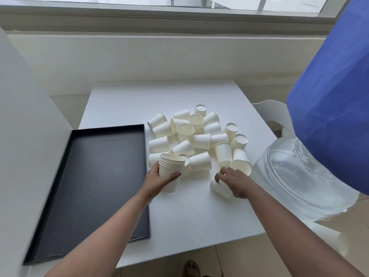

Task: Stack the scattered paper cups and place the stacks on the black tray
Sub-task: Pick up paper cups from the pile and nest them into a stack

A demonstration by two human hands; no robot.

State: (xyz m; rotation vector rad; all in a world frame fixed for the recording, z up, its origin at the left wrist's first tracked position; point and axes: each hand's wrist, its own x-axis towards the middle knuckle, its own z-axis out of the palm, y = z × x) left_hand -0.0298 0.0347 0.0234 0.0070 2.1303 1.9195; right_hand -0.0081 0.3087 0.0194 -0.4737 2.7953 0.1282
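The left hand (159, 177) wraps a short stack (171, 168) of nested cups, thumb on the near side and fingers curled round the far side, holding it upright and mouth up, just right of the tray (89, 186). The left forearm reaches in from the lower left, crossing the tray's near right corner.

The right hand (236, 181) lies palm down on a single cup (219, 189) that lies on its side on the table (189, 216); its fingers are bent and loosely spread, tips on the cup's wall, thumb hidden. Whether it has gripped the cup cannot be told. The right forearm comes in from the lower right.

The loose cups (199, 136) lie heaped mid-table, right of the tray, most on their sides, a few upright. The tray holds no cups.
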